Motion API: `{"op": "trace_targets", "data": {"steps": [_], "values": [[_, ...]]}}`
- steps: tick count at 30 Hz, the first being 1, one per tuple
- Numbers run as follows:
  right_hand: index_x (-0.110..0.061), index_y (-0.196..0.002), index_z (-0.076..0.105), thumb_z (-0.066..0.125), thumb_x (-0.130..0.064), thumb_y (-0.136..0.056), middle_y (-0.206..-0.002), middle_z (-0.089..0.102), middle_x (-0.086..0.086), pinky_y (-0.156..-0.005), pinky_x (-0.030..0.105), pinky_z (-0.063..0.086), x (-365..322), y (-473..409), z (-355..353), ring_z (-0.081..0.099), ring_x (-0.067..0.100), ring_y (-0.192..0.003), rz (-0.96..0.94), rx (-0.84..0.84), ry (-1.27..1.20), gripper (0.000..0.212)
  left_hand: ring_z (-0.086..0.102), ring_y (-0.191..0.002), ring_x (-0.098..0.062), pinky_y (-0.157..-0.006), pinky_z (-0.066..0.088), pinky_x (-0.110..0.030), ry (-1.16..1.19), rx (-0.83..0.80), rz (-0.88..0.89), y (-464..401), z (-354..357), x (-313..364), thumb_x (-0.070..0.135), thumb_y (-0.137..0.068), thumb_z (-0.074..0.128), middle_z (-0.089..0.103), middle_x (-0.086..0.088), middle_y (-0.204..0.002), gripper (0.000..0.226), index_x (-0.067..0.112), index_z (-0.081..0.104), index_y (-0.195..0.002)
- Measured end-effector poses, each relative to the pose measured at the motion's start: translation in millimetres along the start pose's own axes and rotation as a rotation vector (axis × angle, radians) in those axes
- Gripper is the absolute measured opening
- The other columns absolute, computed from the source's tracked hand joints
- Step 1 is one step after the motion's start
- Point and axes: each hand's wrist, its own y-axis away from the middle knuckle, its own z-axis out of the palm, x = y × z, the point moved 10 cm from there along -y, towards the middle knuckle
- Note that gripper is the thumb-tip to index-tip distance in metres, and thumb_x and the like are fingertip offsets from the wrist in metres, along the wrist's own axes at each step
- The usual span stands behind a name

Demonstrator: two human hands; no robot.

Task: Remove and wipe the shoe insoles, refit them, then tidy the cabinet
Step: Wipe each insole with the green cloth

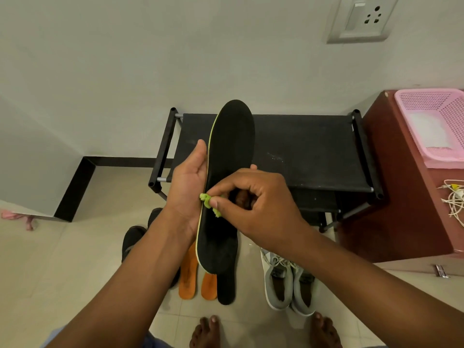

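Note:
A long black insole (232,146) with a yellow-green edge stands upright in my left hand (188,182), which grips it from the left side. My right hand (253,202) pinches a small crumpled green cloth (209,203) and presses it against the insole's lower middle. On the floor below lie two orange insoles (188,277) and another black insole (227,285). A pair of grey-white sneakers (288,282) stands to their right. Dark shoes (133,239) sit on the left, partly hidden by my left forearm.
A low black shoe rack (301,146) stands against the wall behind the insole. A maroon cabinet (401,197) on the right carries a pink basket (437,126) and tangled white cords (454,199). My bare feet (206,332) are at the bottom edge.

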Motion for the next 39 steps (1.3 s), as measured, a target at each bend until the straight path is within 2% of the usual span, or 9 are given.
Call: {"op": "trace_targets", "data": {"steps": [4, 8, 16, 20, 23, 26, 31, 34, 39], "values": [[-0.019, -0.095, 0.080, 0.080, -0.019, -0.088, -0.084, 0.070, -0.009, -0.061, 0.030, 0.055, 3, -4, -17, 0.063, 0.015, -0.066, -0.003, 0.131, 0.112, 0.007, 0.074, -0.071, 0.000, -0.062, 0.055, -0.012, -0.163, 0.003, 0.191, 0, 8, 10, 0.013, -0.110, 0.039, 0.077, 0.010, -0.073, 0.062, 0.022, 0.082, -0.065], [-0.020, -0.097, 0.080, 0.079, -0.020, -0.090, -0.087, 0.071, -0.010, -0.063, 0.017, 0.049, 7, -7, -37, 0.063, 0.012, -0.068, -0.011, 0.230, 0.193, 0.007, 0.055, -0.076, 0.030, -0.073, 0.040, 0.003, -0.415, 0.101, 0.275, -2, 6, 15, -0.007, -0.106, 0.039, 0.065, 0.027, -0.081, 0.049, 0.038, 0.055, -0.096], [-0.020, -0.098, 0.081, 0.080, -0.015, -0.089, -0.087, 0.074, -0.007, -0.065, 0.027, 0.057, 16, -7, -15, 0.069, 0.016, -0.068, 0.076, 0.060, 0.002, 0.010, 0.073, -0.061, -0.004, -0.056, 0.057, -0.016, -0.169, -0.108, 0.195, 3, 20, 7, 0.010, -0.109, 0.037, 0.075, 0.005, -0.065, 0.067, 0.018, 0.079, -0.057], [-0.018, -0.099, 0.081, 0.078, -0.014, -0.089, -0.089, 0.075, -0.008, -0.078, 0.033, 0.060, 7, 4, 11, 0.070, 0.019, -0.073, 0.071, -0.067, -0.069, 0.011, 0.064, -0.069, 0.020, -0.066, 0.047, -0.001, -0.372, 0.114, 0.329, -10, -21, 26, 0.000, -0.109, 0.039, 0.069, 0.031, -0.066, 0.038, 0.024, 0.067, -0.099], [-0.016, -0.100, 0.080, 0.078, -0.015, -0.089, -0.092, 0.075, -0.009, -0.097, 0.037, 0.056, 1, 8, 22, 0.071, 0.016, -0.089, 0.041, -0.104, -0.060, 0.012, 0.065, -0.065, 0.016, -0.060, 0.048, -0.003, -0.386, 0.150, 0.376, -3, -26, 36, -0.003, -0.109, 0.037, 0.070, 0.019, -0.069, 0.039, 0.012, 0.073, -0.111], [-0.017, -0.100, 0.078, 0.076, -0.020, -0.089, -0.092, 0.074, -0.009, -0.118, 0.037, 0.039, -3, 8, 21, 0.070, 0.012, -0.093, -0.017, -0.051, 0.017, 0.012, 0.068, -0.049, -0.004, -0.050, 0.055, -0.017, -0.043, 0.110, 0.214, -2, -17, 20, 0.012, -0.112, 0.032, 0.070, 0.008, -0.054, 0.075, 0.024, 0.081, -0.056], [-0.018, -0.104, 0.078, 0.076, -0.017, -0.091, -0.094, 0.073, -0.010, -0.087, 0.037, 0.060, 10, 9, 20, 0.070, 0.016, -0.096, 0.100, -0.025, -0.111, 0.013, 0.067, -0.106, -0.031, -0.109, 0.045, -0.040, 0.284, 0.037, -0.083, -13, -18, -9, 0.051, -0.100, 0.051, 0.066, -0.020, -0.123, 0.061, 0.008, 0.061, -0.141], [-0.016, -0.105, 0.079, 0.077, -0.013, -0.090, -0.094, 0.076, -0.006, -0.089, 0.039, 0.061, 23, 9, 19, 0.072, 0.016, -0.097, 0.198, -0.016, -0.226, 0.015, 0.060, -0.130, -0.036, -0.117, 0.040, -0.048, 0.285, 0.049, -0.049, -23, -24, -12, 0.054, -0.100, 0.050, 0.060, -0.022, -0.142, 0.062, 0.011, 0.058, -0.144], [-0.014, -0.103, 0.080, 0.079, -0.010, -0.089, -0.092, 0.077, -0.003, -0.089, 0.041, 0.061, 30, 5, 8, 0.073, 0.016, -0.094, 0.237, 0.053, -0.259, 0.015, 0.064, -0.126, -0.038, -0.111, 0.047, -0.055, 0.207, 0.020, -0.031, -26, -15, -18, 0.060, -0.104, 0.041, 0.064, -0.020, -0.139, 0.063, 0.011, 0.065, -0.135]]}}
